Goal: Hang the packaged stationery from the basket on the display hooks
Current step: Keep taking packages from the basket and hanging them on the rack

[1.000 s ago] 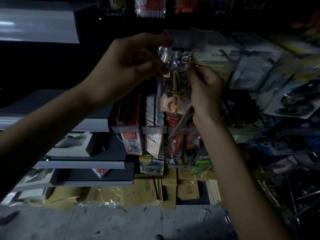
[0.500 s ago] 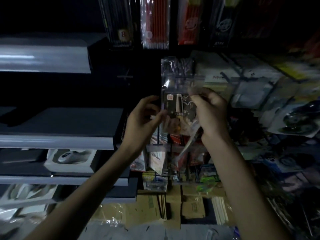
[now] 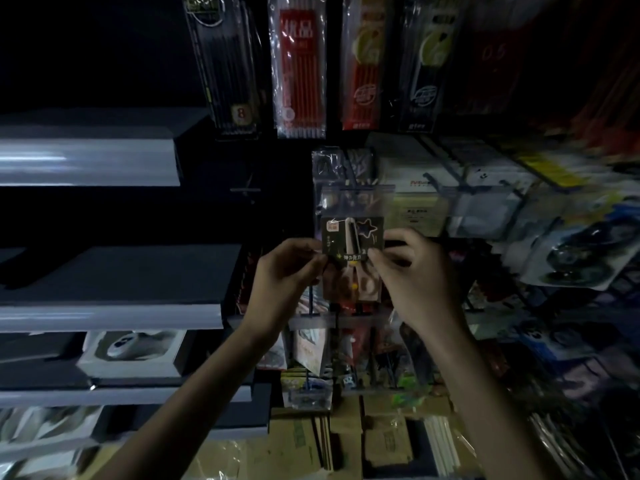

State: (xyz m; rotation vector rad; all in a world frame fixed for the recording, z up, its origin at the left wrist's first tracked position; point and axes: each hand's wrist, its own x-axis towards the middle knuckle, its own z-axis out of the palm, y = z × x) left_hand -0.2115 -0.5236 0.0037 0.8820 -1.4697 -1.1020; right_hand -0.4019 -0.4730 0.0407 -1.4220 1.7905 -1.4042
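Shelves [image 3: 104, 317]: grey boards stacked at 9 o'clock.
Pen packs [image 3: 299, 74]: long packets hanging in a row at 12 o'clock.
Left hand [image 3: 284, 278]: raised from 7 o'clock, fingers curled, pinching the scissors packet's left edge.
Right hand [image 3: 415, 278]: raised from 5 o'clock, fingers curled, pinching the packet's right edge.
Scissors packet [image 3: 351, 240]: upright at centre between both hands, before the hanging goods.

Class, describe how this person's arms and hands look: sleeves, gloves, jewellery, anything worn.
The left forearm and right forearm are bare to the frame edge; no sleeve shows. The left hand and right hand are ungloved, with no watch, bracelet or ring visible in the dim light.
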